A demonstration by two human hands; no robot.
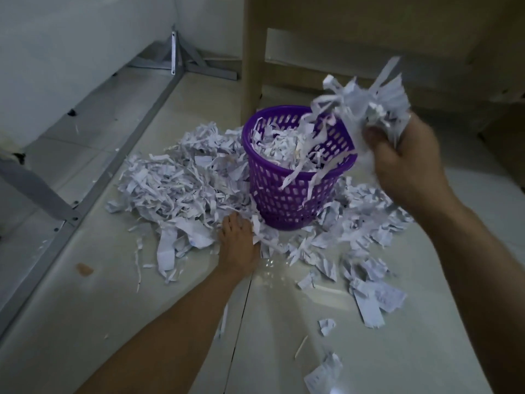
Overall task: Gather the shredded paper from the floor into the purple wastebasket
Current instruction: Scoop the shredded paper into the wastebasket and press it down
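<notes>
The purple wastebasket (295,194) stands upright on the tiled floor, partly filled with white paper strips, some hanging over its rim. My right hand (406,163) grips a bunch of shredded paper (372,103) in the air, just right of and above the basket's rim. A large pile of shredded paper (176,186) lies on the floor left of the basket, and smaller scraps (366,231) lie to its right and front. My left hand (238,243) rests flat on the floor at the pile's near edge, fingers touching the strips beside the basket's base.
A wooden furniture leg (251,52) rises just behind the basket, with a wooden panel to its right. A grey metal frame (122,155) runs along the floor on the left beside a white wall. Loose scraps (375,302) dot the near right floor.
</notes>
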